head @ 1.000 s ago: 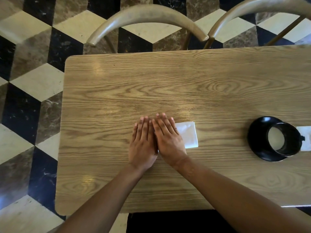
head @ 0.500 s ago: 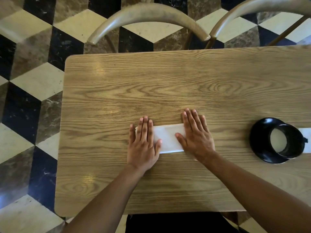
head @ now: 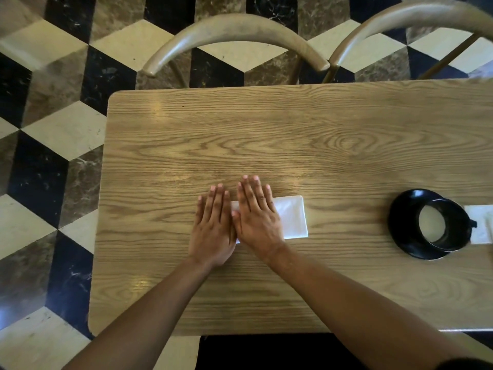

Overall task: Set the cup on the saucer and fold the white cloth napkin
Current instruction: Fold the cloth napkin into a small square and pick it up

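Note:
A folded white cloth napkin (head: 292, 217) lies as a narrow rectangle on the wooden table (head: 293, 134). My left hand (head: 213, 228) lies flat, palm down, over its left end. My right hand (head: 257, 218) presses flat on its middle, fingers together, thumb side touching my left hand. Only the napkin's right part and a thin strip between my hands show. At the right, a black cup (head: 444, 227) with a pale inside stands on a black saucer (head: 405, 222).
A second white napkin (head: 481, 224) lies at the right frame edge behind the cup. Two curved wooden chair backs (head: 234, 30) stand along the table's far edge. Checkered marble floor (head: 48, 129) lies to the left.
My right hand slid out to the right along the napkin half a second ago, then came back left beside my left hand. My left hand stayed put. The cup and saucer did not move.

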`<state>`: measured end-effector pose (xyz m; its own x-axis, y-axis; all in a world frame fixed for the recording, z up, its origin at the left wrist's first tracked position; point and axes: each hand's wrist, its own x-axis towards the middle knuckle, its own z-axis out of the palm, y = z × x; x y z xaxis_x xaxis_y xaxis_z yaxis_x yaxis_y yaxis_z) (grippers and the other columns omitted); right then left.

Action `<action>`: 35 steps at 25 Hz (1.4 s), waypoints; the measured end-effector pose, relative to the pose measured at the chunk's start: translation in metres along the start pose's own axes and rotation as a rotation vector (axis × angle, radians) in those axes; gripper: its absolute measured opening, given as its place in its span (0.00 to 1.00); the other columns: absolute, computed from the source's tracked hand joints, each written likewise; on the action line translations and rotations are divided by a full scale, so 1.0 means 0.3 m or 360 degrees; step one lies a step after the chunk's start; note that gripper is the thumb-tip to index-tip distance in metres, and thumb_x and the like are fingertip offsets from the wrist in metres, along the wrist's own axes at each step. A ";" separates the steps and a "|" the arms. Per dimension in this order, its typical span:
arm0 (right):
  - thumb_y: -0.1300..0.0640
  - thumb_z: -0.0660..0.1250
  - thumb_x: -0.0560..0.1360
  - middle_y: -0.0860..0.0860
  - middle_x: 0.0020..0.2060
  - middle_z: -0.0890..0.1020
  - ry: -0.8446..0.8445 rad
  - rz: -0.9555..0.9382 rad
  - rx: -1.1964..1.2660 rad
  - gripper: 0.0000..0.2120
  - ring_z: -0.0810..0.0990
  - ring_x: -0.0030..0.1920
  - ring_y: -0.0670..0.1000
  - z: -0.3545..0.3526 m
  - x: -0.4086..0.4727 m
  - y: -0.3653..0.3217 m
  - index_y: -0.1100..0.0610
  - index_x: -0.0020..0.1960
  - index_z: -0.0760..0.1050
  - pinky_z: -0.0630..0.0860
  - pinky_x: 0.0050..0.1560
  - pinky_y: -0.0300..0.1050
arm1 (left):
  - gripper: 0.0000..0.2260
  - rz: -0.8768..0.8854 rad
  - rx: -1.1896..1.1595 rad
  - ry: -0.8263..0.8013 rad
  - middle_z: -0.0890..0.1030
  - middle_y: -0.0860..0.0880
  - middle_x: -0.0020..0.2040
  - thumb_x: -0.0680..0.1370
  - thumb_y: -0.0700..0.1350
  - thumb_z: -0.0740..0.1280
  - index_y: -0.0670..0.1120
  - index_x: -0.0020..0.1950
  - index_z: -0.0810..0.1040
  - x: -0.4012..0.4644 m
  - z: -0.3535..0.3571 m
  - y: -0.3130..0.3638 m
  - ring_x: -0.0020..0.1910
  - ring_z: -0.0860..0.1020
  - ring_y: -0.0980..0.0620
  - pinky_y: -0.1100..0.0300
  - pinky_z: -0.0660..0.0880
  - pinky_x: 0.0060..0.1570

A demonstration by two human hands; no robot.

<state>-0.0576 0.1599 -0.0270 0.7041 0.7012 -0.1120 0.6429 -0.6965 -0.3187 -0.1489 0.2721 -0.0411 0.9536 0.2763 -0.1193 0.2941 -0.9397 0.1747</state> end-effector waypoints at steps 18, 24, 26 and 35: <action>0.37 0.52 0.81 0.55 0.83 0.52 -0.0089 0.0267 -0.0185 0.38 0.47 0.83 0.56 -0.048 -0.067 0.318 0.59 0.82 0.50 0.47 0.80 0.62 | 0.35 -0.0023 -0.0069 -0.0226 0.49 0.41 0.84 0.81 0.59 0.53 0.42 0.83 0.50 0.007 -0.017 -0.023 0.84 0.45 0.42 0.41 0.50 0.81; 0.53 0.66 0.77 0.60 0.73 0.68 0.0237 0.0338 -0.0068 0.25 0.67 0.73 0.63 -0.136 -0.130 0.274 0.59 0.72 0.69 0.63 0.74 0.62 | 0.31 0.0047 -0.0269 -0.0089 0.53 0.41 0.84 0.81 0.54 0.56 0.44 0.82 0.55 -0.016 -0.092 -0.032 0.83 0.50 0.39 0.42 0.49 0.81; 0.57 0.70 0.73 0.57 0.64 0.74 0.0371 0.0437 0.0003 0.22 0.72 0.60 0.60 -0.148 -0.188 0.240 0.57 0.66 0.75 0.73 0.61 0.58 | 0.25 0.0040 -0.0294 0.0125 0.66 0.39 0.78 0.78 0.44 0.59 0.41 0.75 0.69 -0.027 -0.120 -0.037 0.78 0.63 0.36 0.40 0.61 0.76; 0.54 0.65 0.72 0.53 0.50 0.80 -0.0238 -0.0024 0.0070 0.11 0.77 0.51 0.57 -0.085 -0.292 -0.010 0.54 0.52 0.80 0.79 0.52 0.55 | 0.15 0.0668 -0.0079 -0.0023 0.80 0.45 0.56 0.70 0.45 0.60 0.46 0.52 0.81 -0.102 -0.120 -0.084 0.59 0.76 0.44 0.51 0.71 0.62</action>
<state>-0.1136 0.0968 0.0078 0.6396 0.7288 -0.2447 0.6371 -0.6806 -0.3618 -0.1832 0.2945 -0.0068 0.9904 -0.1317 -0.0412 -0.1169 -0.9592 0.2576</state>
